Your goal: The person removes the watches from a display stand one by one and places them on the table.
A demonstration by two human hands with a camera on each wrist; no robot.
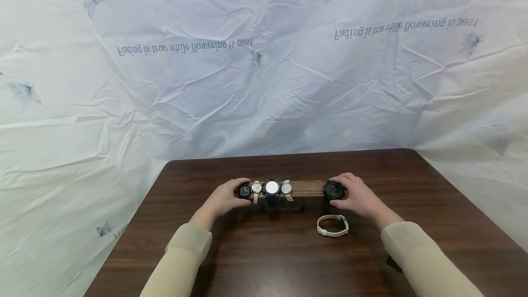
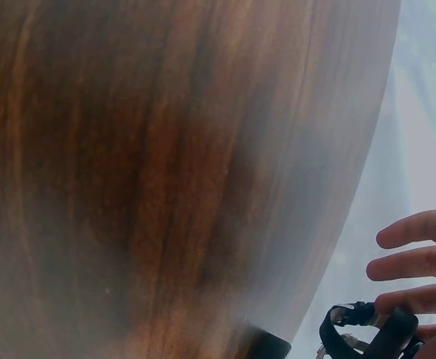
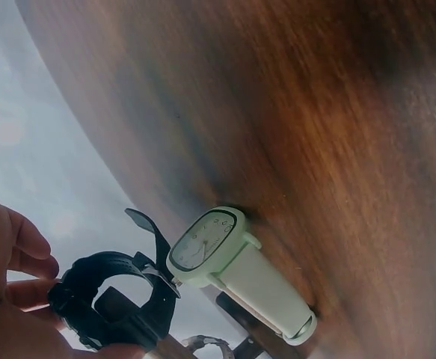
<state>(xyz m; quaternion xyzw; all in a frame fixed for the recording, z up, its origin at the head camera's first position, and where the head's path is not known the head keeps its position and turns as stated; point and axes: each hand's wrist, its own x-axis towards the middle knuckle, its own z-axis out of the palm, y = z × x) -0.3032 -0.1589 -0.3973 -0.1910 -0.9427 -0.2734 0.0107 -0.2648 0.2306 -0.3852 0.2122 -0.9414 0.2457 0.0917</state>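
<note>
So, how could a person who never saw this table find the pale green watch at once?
Start at the dark brown wooden table and find the wooden bar stand carrying a row of watches. The pale green watch lies flat on the tabletop in front of the stand, near the right hand. Unlike the others, it is not on the bar.

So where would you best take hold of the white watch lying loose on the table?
Probably by the closed strap loop of the white watch: it lies on its side on the table, in front of the wooden watch bar and apart from both hands. Come from above and pinch the band across one side.
</note>
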